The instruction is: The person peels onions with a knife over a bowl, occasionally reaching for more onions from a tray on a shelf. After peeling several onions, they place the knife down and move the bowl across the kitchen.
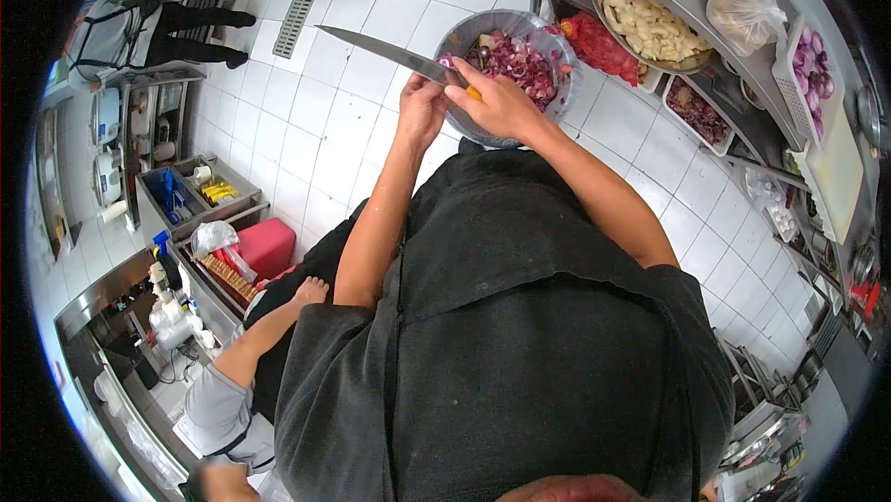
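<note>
A large knife (394,54) is in my right hand (501,105), its yellow handle mostly covered by my fingers and its long blade pointing to the upper left. My left hand (423,110) is closed beside the blade near the handle, fingertips bent in. What it pinches is hidden behind the blade. Both hands are over the near left rim of a round tub (452,35) lined with clear plastic. Inside it lie many purple onion skins and scraps (520,66).
On the right, steel shelving holds a bowl of pale cut pieces (650,19), a basket of peeled purple onions (812,80) and a cutting board (835,173). A red mesh sack (599,45) lies beside the tub. One person stands upper left; another is close at lower left.
</note>
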The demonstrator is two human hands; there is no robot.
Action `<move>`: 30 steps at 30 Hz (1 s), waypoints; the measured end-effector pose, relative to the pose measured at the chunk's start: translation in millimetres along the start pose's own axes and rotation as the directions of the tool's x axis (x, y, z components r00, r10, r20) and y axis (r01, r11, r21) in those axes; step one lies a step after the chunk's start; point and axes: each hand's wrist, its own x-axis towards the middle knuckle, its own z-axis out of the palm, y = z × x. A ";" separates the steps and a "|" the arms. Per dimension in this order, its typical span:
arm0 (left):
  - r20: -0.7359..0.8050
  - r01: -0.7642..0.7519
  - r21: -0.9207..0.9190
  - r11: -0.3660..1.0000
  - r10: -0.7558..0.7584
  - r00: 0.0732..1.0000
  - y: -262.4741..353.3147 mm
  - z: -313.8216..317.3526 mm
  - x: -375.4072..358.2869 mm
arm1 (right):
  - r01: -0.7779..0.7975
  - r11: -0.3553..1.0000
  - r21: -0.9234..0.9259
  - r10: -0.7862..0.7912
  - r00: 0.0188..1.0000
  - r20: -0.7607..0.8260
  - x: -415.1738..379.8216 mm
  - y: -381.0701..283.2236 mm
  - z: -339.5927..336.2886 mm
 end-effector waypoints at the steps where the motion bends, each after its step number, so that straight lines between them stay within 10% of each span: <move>1: 0.000 0.004 0.003 1.000 -0.004 1.000 -0.9 -1.5 1.5 | -0.001 1.000 -0.009 0.001 1.000 0.001 0.3 0.5 -0.2; 5: 0.005 0.013 0.035 0.999 -0.013 1.000 -3.3 -11.4 5.4 | -0.052 0.999 -0.011 0.053 0.998 0.039 0.6 -4.7 -4.6; 8: 0.005 0.021 0.076 0.997 -0.022 1.000 -1.5 -12.9 6.9 | 0.164 0.982 0.098 -0.139 0.965 -0.222 8.8 24.2 19.3; 11: 0.045 0.046 0.064 0.997 -0.049 0.998 3.1 -13.5 2.3 | -0.459 0.687 0.563 0.313 0.886 0.342 10.6 11.9 -13.7; 14: 0.135 0.066 0.015 0.998 -0.067 0.989 6.5 -15.3 -1.9 | -0.494 0.529 0.690 0.408 0.861 0.304 12.8 18.1 -25.7; 30: 0.161 -0.040 0.138 0.990 0.017 0.987 13.1 -13.8 -1.3 | -0.492 0.687 0.535 0.414 0.870 0.270 29.2 46.4 -24.3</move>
